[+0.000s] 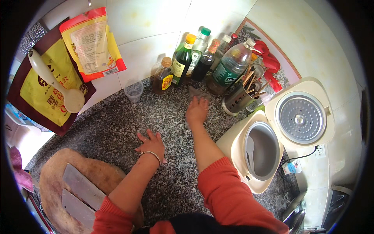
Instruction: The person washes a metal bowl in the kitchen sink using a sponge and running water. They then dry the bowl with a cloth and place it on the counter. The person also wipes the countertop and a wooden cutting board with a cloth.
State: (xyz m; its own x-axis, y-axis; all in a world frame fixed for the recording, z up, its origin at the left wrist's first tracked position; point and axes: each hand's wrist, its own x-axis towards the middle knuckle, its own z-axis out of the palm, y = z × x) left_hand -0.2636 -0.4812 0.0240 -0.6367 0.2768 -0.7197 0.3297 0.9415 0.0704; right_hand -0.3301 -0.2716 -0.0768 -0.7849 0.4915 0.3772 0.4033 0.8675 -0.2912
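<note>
My right hand (197, 112) lies palm down on a thin greyish cloth or film (196, 93) on the speckled granite countertop (172, 140), its tips pointing at the bottles by the wall. Lower left of it, my left hand (152, 145), with a bangle at the wrist, rests on the bare stone with fingers spread. Beyond the hands stand a small brown bottle (163, 77), a green glass bottle with a yellow cap (182, 60), a dark sauce bottle (204, 64) and a large plastic bottle (229, 68). A clear plastic cup (133, 90) stands at the left.
An open rice cooker (239, 143) with a white paddle inside stands right, near a metal holder of chopsticks (238, 99). Two cleavers (84, 182) lie on a round wooden board (55, 163) at lower left. Seasoning packets (93, 44) and a ladle (73, 101) hang left.
</note>
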